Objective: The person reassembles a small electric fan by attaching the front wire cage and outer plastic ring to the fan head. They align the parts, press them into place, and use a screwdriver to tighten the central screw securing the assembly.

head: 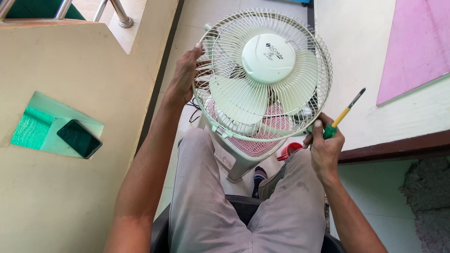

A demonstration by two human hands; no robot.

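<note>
Your left hand (185,75) grips the rim of the fan (262,75), which stands tilted on a stool (248,150) in front of your knees. Your right hand (326,145) is closed around a screwdriver (344,112) and touches the rim's lower right. The fan looks light, its wire grille springy and easily bent, so hold the rim, not the wires. A phone (78,138) lies on the ledge at left; the floor is pale tile.
</note>
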